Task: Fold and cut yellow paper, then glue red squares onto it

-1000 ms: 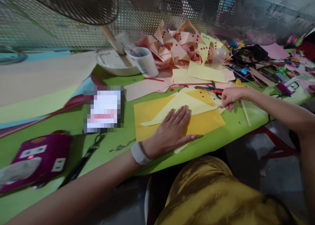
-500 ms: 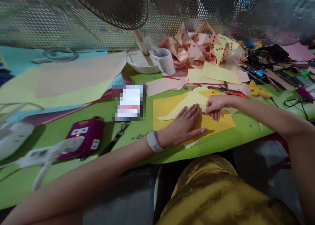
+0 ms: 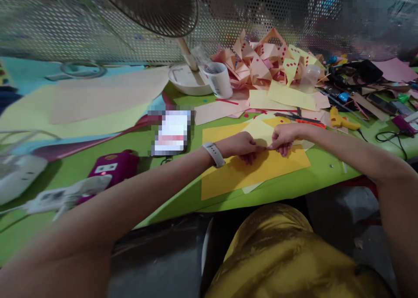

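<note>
An orange-yellow sheet [image 3: 225, 180] lies near the table's front edge, with a pale yellow paper [image 3: 260, 130] on top of it. My left hand [image 3: 246, 148], with a light band at the wrist, is closed at the pale paper's near edge, thumb and finger pinched on it. Close beside it on the right, my right hand [image 3: 283, 139] is also closed, its fingers pinching the same edge. The two hands' fingertips nearly meet. Part of the pale paper is hidden behind the hands.
Behind are a white cup [image 3: 220, 81], a fan base [image 3: 186, 82] and a heap of folded pink papers [image 3: 257, 67]. A yellow glue gun [image 3: 341, 119] and a cutter [image 3: 310, 122] lie right; a phone [image 3: 171, 132] and a purple power box [image 3: 119, 167] lie left.
My left hand has gone from lying flat with spread fingers to a closed pinch, nearer the right hand. The right hand has stayed nearly in place.
</note>
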Motion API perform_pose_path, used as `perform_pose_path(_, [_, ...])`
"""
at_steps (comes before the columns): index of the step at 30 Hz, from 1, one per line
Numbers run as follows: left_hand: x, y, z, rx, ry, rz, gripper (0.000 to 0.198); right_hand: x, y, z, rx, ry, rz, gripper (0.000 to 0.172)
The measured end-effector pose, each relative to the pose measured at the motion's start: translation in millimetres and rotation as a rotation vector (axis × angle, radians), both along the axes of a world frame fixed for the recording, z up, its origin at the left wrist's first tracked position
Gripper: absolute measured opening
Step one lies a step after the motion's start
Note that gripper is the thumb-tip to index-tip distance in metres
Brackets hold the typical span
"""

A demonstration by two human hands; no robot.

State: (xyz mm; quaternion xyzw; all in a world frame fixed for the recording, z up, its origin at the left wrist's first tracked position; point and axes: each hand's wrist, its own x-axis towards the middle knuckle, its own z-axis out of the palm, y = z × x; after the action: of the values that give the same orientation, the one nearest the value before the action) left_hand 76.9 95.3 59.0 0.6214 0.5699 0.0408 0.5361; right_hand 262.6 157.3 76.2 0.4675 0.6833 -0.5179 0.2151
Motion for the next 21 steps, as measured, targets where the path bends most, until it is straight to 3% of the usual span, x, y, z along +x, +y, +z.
perform_pose_path(4, [-8.5, 1.7, 0.2, -0.032, 0.058, -0.019, 0.053, 0.8, -0.5, 1.3, 0.018, 0.007, 0.009, 0.047])
perform_pose_path(11, [-29.6, -7.4, 8.8, -0.081, 0.110, 0.042, 0.050, 3.1, -3.6, 2.2, 0.011, 0.038, -0.028, 0.043])
perform_pose_path(21, [-94.3, -28.2, 5.4, -0.137, 0.210, 0.131, 0.058, 4.5, -4.3, 2.5, -0.004, 0.058, -0.035, 0.035])
